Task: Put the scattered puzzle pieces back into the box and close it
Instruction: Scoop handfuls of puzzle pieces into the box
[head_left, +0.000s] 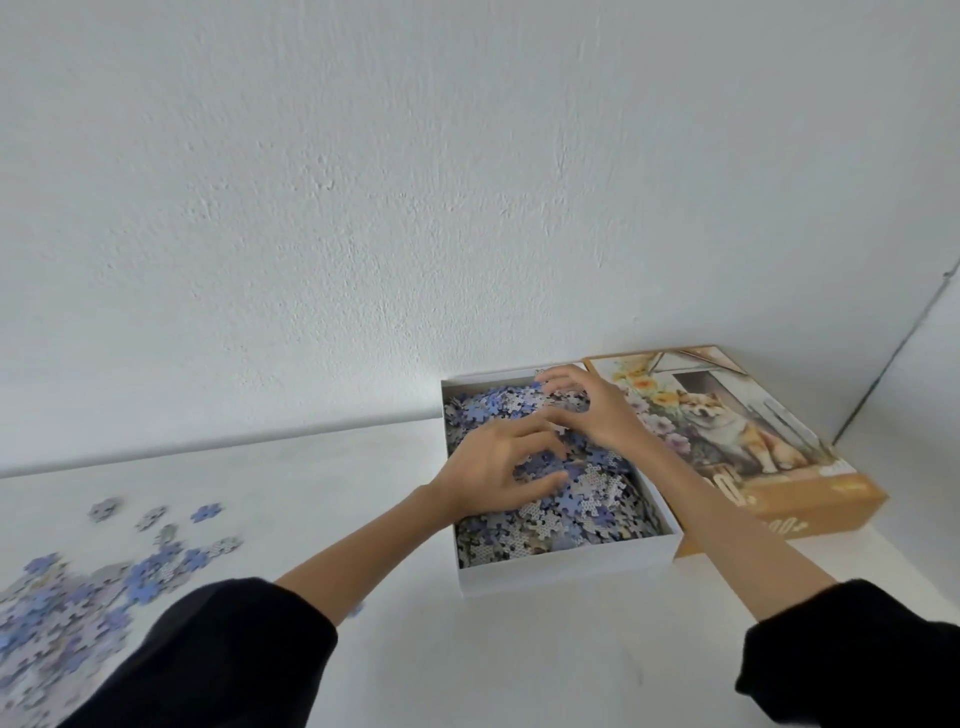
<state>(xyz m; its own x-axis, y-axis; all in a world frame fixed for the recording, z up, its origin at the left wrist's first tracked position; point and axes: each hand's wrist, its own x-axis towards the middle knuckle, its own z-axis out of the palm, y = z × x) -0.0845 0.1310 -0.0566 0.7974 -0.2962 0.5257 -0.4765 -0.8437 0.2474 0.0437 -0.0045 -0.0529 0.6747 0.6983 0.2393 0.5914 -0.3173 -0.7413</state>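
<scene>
A white open box (566, 569) sits on the white table, filled with blue and grey puzzle pieces (587, 512). Both my hands are inside it, over the pile. My left hand (501, 467) lies palm down with fingers spread on the pieces. My right hand (589, 408) hovers near the far side of the box, fingers spread and curled, touching pieces. Neither hand clearly grips anything. The box lid (748, 431), orange-edged with a dog picture, lies face up to the right of the box, touching it. A heap of scattered pieces (78, 597) lies at the far left.
A white wall rises right behind the box and lid. A few loose pieces (205, 513) lie apart from the heap on the left. Bare white tabletop (363, 493) lies between the heap and the box. Black sleeves cover both forearms near the bottom edge.
</scene>
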